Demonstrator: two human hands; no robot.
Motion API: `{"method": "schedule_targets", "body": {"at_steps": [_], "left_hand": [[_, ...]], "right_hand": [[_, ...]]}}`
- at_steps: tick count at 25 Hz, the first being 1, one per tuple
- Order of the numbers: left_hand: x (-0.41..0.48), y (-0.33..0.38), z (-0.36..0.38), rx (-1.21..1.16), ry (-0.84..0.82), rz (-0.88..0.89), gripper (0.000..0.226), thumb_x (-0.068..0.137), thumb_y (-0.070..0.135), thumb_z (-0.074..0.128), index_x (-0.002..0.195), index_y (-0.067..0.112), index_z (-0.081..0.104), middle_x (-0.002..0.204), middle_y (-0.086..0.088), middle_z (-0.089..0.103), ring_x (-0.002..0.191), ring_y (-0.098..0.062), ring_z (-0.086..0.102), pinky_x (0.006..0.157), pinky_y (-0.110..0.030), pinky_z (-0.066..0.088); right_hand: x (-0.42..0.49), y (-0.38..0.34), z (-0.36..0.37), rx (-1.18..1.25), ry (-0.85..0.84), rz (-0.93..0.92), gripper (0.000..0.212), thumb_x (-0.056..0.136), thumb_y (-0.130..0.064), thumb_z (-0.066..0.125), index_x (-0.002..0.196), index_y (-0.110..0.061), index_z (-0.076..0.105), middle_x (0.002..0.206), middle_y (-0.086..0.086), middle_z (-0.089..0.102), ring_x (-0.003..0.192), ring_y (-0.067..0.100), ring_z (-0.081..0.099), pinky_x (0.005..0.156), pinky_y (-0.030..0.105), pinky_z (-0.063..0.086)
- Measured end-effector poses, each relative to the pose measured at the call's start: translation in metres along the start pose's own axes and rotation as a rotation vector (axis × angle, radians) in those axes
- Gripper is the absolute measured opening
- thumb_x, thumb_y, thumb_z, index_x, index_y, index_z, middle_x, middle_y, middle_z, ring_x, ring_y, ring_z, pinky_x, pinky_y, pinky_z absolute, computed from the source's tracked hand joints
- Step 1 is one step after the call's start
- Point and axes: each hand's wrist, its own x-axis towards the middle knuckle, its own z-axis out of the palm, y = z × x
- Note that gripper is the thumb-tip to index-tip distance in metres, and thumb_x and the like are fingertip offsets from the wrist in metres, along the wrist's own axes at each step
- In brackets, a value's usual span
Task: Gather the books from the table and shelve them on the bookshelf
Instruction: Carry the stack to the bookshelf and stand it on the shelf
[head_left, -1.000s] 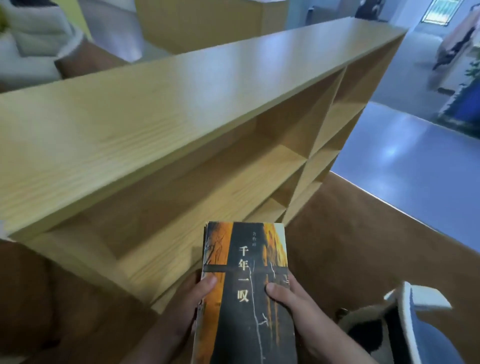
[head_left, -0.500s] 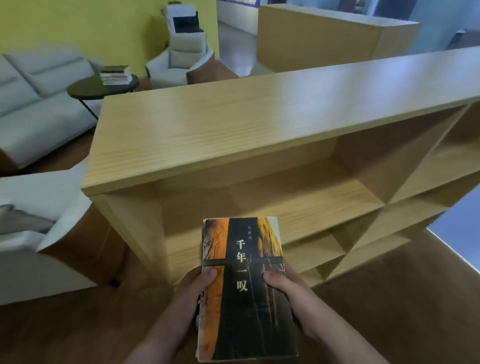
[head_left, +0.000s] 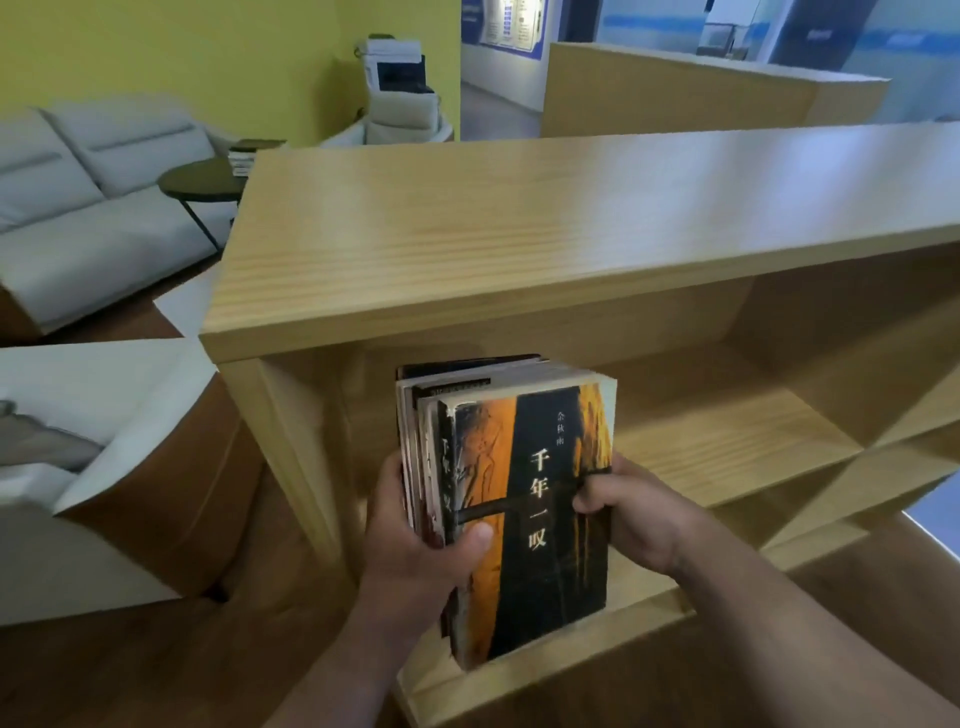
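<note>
While left hand (head_left: 415, 543), right hand (head_left: 636, 517) fingers (head_left: 592, 503) clamp book stack (head_left: 535, 499) at bookshelf (head_left: 519, 234), more books (head_left: 240, 156) sit on worktop (head_left: 200, 181) behind bookshelf.

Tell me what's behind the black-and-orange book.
More books, stacked against the black-and-orange book; the left hand and right hand grip them all together. Only their edges and spines show; covers are hidden, so the count is unclear.

Bright even light, soft blur, warped edges
</note>
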Motion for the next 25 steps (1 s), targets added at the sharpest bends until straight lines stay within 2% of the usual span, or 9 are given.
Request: {"method": "schedule_targets", "body": {"at_steps": [3,5,8,13,16,18,20,23,25], "left_hand": [[0.009,-0.022,0.003,0.244,0.106,0.133,0.097,0.045,0.042,0.081,0.130,0.050,0.036,0.127,0.009,0.056,0.120,-0.010,0.057,0.102,-0.039,0.053],[0.013,-0.039,0.004,0.368,0.176,0.201,0.121,0.043,0.036,0.090,0.146,0.029,0.028,0.141,0.001,0.043,0.130,-0.009,0.045,0.112,-0.026,0.043],[0.024,-0.063,0.007,0.502,0.273,0.284,0.131,0.043,0.019,0.099,0.149,-0.003,0.025,0.149,-0.017,0.031,0.135,-0.008,0.027,0.107,-0.001,0.021],[0.031,-0.072,0.013,0.513,0.407,0.320,0.132,0.043,0.040,0.088,0.149,-0.004,0.023,0.145,-0.007,0.024,0.130,-0.002,0.021,0.109,-0.007,0.021],[0.027,-0.064,0.015,0.423,0.406,0.205,0.139,0.042,0.037,0.092,0.154,0.012,0.014,0.138,0.018,0.009,0.127,0.003,0.021,0.114,-0.016,0.019],[0.023,-0.063,0.013,0.406,0.357,0.220,0.135,0.048,0.044,0.089,0.155,0.019,0.009,0.133,0.027,0.007,0.121,0.014,0.026,0.111,-0.008,0.023],[0.019,-0.063,0.009,0.430,0.342,0.261,0.129,0.052,0.059,0.073,0.155,0.021,0.006,0.131,0.029,0.011,0.116,0.022,0.027,0.096,0.004,0.029],[0.015,-0.061,0.008,0.441,0.332,0.214,0.124,0.059,0.067,0.061,0.157,0.027,-0.004,0.143,0.027,0.010,0.129,0.005,0.026,0.103,-0.018,0.035],[0.015,-0.065,0.008,0.450,0.337,0.254,0.111,0.071,0.064,0.054,0.159,0.022,0.000,0.150,0.014,0.014,0.134,-0.005,0.035,0.108,-0.025,0.039]], "right_hand": [[0.027,0.003,-0.009,-0.077,-0.016,-0.025,0.081,0.044,-0.007,0.069,0.122,0.007,0.053,0.108,0.023,0.062,0.106,0.037,0.061,0.094,0.047,0.048],[0.046,0.004,-0.011,-0.145,-0.001,-0.039,0.065,0.043,0.002,0.066,0.107,0.004,0.056,0.097,0.017,0.067,0.100,0.032,0.064,0.084,0.040,0.050],[0.075,0.004,-0.012,-0.257,0.037,-0.042,0.053,0.046,0.011,0.056,0.097,0.000,0.063,0.082,0.007,0.074,0.098,0.029,0.065,0.078,0.036,0.048],[0.095,-0.012,-0.007,-0.679,0.217,-0.052,0.031,0.070,0.005,0.073,0.095,-0.009,0.064,0.089,0.004,0.064,0.095,0.024,0.060,0.072,0.031,0.048],[0.085,0.012,0.002,-0.732,0.385,-0.123,0.081,0.074,-0.028,0.088,0.141,-0.027,0.042,0.119,0.000,0.052,0.110,0.022,0.055,0.092,0.041,0.053],[0.064,0.042,0.022,-0.602,0.408,-0.187,0.056,0.079,-0.033,0.083,0.123,-0.031,0.047,0.112,-0.004,0.057,0.103,0.020,0.063,0.092,0.041,0.057],[0.045,0.070,0.042,-0.494,0.289,-0.227,0.040,0.086,-0.024,0.076,0.111,-0.039,0.048,0.106,-0.010,0.064,0.098,0.014,0.068,0.082,0.023,0.058],[0.036,0.094,0.054,-0.650,0.150,-0.280,0.095,0.064,-0.049,0.083,0.145,-0.048,0.033,0.132,-0.014,0.053,0.116,0.005,0.060,0.093,0.030,0.056],[0.041,0.095,0.058,-0.675,0.192,-0.289,0.108,0.059,-0.054,0.086,0.149,-0.045,0.029,0.133,-0.020,0.047,0.118,-0.002,0.055,0.093,0.026,0.055]]}}
